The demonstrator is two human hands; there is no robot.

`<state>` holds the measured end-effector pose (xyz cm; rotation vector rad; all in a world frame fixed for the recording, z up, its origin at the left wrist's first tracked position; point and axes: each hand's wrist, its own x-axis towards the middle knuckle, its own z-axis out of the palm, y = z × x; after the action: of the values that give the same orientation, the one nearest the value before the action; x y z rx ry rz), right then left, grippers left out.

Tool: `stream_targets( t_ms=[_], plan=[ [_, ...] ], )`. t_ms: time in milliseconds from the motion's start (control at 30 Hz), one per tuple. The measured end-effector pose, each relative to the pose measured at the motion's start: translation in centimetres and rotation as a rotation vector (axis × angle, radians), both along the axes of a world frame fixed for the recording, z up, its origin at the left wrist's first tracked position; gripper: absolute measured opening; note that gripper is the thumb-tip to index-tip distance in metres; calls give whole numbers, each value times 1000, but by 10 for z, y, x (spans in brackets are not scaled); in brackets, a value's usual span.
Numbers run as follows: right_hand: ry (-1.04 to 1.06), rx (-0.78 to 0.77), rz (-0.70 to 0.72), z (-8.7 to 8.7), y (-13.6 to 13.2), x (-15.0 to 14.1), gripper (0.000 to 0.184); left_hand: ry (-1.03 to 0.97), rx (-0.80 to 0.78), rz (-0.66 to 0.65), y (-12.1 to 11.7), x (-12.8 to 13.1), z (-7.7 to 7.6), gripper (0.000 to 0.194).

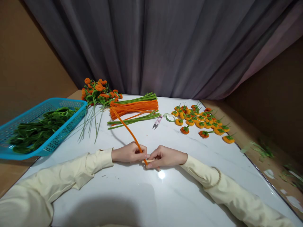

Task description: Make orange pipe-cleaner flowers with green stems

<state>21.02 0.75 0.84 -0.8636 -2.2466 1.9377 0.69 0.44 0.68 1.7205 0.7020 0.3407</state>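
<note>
Over the front middle of the table, my left hand is closed, pinching a long orange pipe cleaner that rises in a curve to the far left. My right hand is closed beside it, fingertips close to the left ones. Its thumb and fingers grip a short pale stick, which the pipe cleaner's lower end crosses. How far the end wraps round the stick is too small to tell. Beyond my hands lie a bundle of orange pipe cleaners and some green pipe cleaners.
Pink thread snips and a white tape roll lie mid-table. Several yellow-orange flower heads spread at right. Stemmed orange flowers stand at back left, by a blue basket of green leaves. Scraps lie beyond the right edge.
</note>
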Motion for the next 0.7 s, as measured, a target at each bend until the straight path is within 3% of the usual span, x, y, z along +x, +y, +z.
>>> stream_targets(
  t_ms=[133, 333, 467, 700],
  plan=[
    [-3, -4, -13, 1, 0, 0, 38, 30, 38, -24, 1, 0, 1, 34],
    [-10, -16, -6, 0, 1, 1, 39, 19, 251, -118, 4, -3, 5, 28],
    [-5, 3, 1, -1, 2, 1, 40, 19, 178, -121, 6, -5, 1, 25],
    [-5, 63, -38, 1, -4, -1, 39, 6, -82, -90, 6, -4, 4, 29]
  ],
)
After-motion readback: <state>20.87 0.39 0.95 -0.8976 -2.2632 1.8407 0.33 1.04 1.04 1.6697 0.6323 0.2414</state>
